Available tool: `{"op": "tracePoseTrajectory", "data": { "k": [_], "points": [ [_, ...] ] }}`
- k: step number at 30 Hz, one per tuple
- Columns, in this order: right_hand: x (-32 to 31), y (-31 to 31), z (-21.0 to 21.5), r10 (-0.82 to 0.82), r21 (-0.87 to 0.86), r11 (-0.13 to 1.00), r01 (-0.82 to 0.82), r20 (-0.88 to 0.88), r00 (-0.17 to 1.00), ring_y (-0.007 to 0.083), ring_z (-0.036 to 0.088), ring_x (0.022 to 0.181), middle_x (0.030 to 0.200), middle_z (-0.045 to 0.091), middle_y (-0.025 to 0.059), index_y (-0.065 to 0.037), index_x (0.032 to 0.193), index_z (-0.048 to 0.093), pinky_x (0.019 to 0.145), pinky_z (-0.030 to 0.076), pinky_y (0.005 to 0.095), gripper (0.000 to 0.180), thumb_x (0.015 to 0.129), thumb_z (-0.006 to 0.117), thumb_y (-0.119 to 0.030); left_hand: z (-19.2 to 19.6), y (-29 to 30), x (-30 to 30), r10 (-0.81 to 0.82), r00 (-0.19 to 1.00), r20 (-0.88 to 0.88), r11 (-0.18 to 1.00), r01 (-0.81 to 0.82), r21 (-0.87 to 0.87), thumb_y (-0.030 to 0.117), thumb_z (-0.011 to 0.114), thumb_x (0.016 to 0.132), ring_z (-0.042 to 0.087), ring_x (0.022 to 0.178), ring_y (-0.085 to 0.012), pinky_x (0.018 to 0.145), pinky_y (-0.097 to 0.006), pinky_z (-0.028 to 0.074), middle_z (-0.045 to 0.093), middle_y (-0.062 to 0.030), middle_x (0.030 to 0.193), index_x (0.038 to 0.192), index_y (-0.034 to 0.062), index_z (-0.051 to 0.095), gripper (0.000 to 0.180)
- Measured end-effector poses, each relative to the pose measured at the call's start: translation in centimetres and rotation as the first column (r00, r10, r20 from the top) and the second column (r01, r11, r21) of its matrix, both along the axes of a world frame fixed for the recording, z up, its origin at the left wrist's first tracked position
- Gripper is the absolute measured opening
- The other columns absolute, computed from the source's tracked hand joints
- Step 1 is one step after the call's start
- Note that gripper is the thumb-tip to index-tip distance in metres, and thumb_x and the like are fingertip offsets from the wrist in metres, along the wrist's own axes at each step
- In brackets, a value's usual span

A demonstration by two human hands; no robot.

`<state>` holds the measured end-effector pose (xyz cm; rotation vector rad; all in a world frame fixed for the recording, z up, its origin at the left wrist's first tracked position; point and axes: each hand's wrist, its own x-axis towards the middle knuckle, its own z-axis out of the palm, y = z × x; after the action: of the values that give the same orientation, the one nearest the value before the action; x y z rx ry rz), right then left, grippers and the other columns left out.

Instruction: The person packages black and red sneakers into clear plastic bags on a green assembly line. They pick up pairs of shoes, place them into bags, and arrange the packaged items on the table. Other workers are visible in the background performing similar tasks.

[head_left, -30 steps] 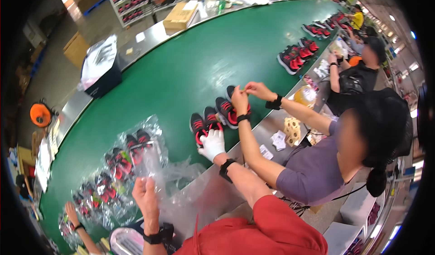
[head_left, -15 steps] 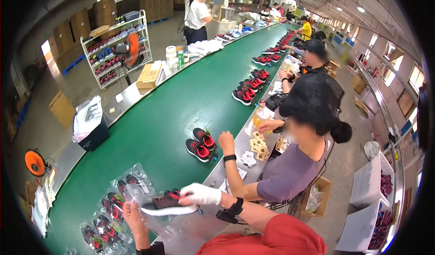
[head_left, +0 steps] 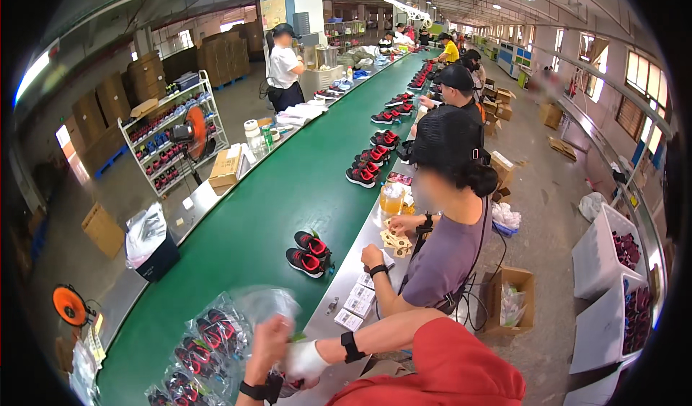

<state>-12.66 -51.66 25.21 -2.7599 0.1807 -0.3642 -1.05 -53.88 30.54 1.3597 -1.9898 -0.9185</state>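
Okay, on my feed the left hand (head_left: 269, 342) is blurred at a clear bag (head_left: 268, 303), gloved right hand (head_left: 304, 359) beside it; can't tell either grip. A mostly hidden shoe (head_left: 290, 387) pokes out below, bagged shoes (head_left: 216, 329) leftward on the green tabletop (head_left: 231, 251).

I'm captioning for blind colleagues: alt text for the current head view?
A blurred bare left hand and a white-gloved right hand meet beside a green belt, a clear plastic bag just beyond. Bagged black-and-red shoes lie to their left, an unbagged pair farther ahead; a co-worker in purple stands right.
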Motion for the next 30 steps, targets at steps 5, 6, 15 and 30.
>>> {"op": "tracePoseTrajectory", "data": {
  "k": [5, 6, 15, 30],
  "points": [
    [-0.6, -1.2, -0.5, -0.541, 0.049, 0.837, 0.546, -0.085, 0.837, 0.0278, 0.062, 0.066, 0.065, 0.062, 0.0103, -0.01, 0.07, 0.068, 0.064, 0.049, 0.0402, 0.031, 0.065, 0.062, -0.04, -1.3, 4.1, 5.8, 0.181, 0.983, 0.026, 0.979, -0.183, 0.086, 0.011, 0.055, 0.087, 0.05, 0.058, -0.0079, 0.051, -0.028, 0.042, 0.055, -0.0016, 0.063, 0.078, -0.0008, 0.056, 0.015],
    [-0.3, -1.0, 0.3, -0.601, -0.035, 0.799, 0.6, -0.045, 0.798, 0.0278, 0.062, 0.065, 0.065, 0.062, 0.0105, -0.01, 0.069, 0.067, 0.065, 0.049, 0.0404, 0.029, 0.066, 0.062, -0.038, -2.6, 5.1, 6.4, 0.238, 0.971, -0.019, 0.97, -0.236, 0.058, 0.012, 0.056, 0.086, 0.046, 0.057, -0.0077, 0.049, -0.028, 0.039, 0.052, 0.0, 0.061, 0.076, -0.0006, 0.055, 0.016],
    [2.4, -1.2, -1.9, -0.549, -0.107, 0.833, 0.543, -0.041, 0.835, 0.0276, 0.058, 0.1, 0.092, 0.065, 0.0115, -0.01, 0.079, 0.069, 0.085, 0.046, 0.0418, 0.028, 0.075, 0.058, -0.036, -1.3, 5.6, 3.4, 0.532, 0.678, -0.507, 0.845, -0.463, 0.267, 0.008, 0.059, 0.084, 0.042, 0.055, -0.0044, 0.047, -0.023, 0.035, 0.051, 0.0006, 0.063, 0.073, 0.0033, 0.053, 0.013],
    [3.4, -9.9, -8.6, -0.284, 0.88, 0.439, -0.181, 0.327, 0.901, 0.0153, 0.055, 0.097, 0.105, 0.059, 0.0043, -0.008, 0.114, 0.052, 0.087, 0.044, 0.029, 0.026, 0.089, 0.048, -0.014, 1.2, 0.4, -1.1, 0.294, 0.879, -0.375, 0.953, -0.298, 0.048, 0.006, 0.06, 0.084, 0.044, 0.059, -0.0029, 0.052, -0.021, 0.037, 0.051, 0.0028, 0.063, 0.079, -0.0002, 0.054, 0.011]
  ]
}}
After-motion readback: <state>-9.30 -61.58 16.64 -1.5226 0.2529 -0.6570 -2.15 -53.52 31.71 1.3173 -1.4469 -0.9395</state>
